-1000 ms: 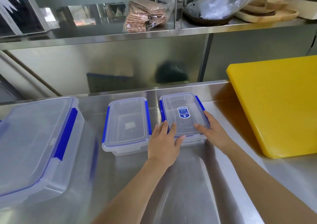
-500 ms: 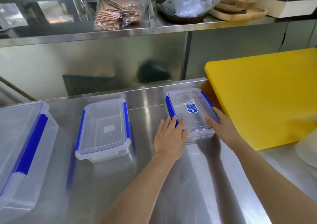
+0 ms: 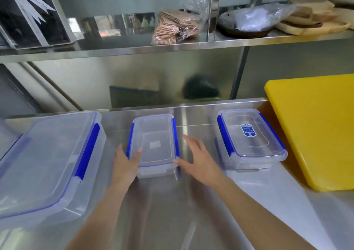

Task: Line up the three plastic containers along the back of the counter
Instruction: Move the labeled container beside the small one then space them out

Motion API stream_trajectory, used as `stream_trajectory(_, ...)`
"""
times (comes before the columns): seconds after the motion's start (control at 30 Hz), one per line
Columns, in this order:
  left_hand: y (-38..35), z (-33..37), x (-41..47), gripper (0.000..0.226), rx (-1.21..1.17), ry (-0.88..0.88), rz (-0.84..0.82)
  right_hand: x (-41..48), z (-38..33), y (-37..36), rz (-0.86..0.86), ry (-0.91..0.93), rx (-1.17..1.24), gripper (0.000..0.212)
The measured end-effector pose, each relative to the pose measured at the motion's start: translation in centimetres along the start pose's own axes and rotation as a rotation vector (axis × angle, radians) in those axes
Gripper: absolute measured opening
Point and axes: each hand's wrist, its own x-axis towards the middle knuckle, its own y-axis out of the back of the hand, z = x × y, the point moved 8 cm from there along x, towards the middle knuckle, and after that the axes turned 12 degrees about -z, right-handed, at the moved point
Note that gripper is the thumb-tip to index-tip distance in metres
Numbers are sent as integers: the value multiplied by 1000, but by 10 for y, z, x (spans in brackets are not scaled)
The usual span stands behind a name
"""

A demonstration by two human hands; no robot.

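Observation:
Three clear plastic containers with blue clips stand on the steel counter (image 3: 172, 211). The large container (image 3: 47, 163) is at the left. A small middle container (image 3: 155, 134) sits near the back. A small labelled container (image 3: 249, 136) rests at the right, close to the yellow board. My left hand (image 3: 124, 165) clasps the middle container's near left corner, thumb on the lid. My right hand (image 3: 199, 161) is beside that container's right side with fingers spread, its thumb tip at the near right corner.
A thick yellow cutting board (image 3: 314, 131) lies on the counter at the right. A steel shelf (image 3: 172, 46) above the counter's back carries a bag of brown packets (image 3: 172, 29), a dark wrapped dish (image 3: 247, 25) and wooden trays (image 3: 314, 19).
Both hands have let go of the labelled container, which stays by the yellow board, and have moved left to the middle container. The left hand now clasps its corner.

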Motion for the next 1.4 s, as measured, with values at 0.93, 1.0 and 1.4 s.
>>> stream_trajectory(0.93, 76, 42, -60, 57, 100, -245, 204, 1, -78, -24, 148, 51, -147, 71)
stream_trajectory(1.0, 154, 31, -76, 44, 146, -297, 418, 6, -123, -52, 176, 150, -162, 54)
stream_trajectory(1.4, 284, -101, -58, 72, 355, 314, 378, 36, -179, -179, -240, -42, 462, 51)
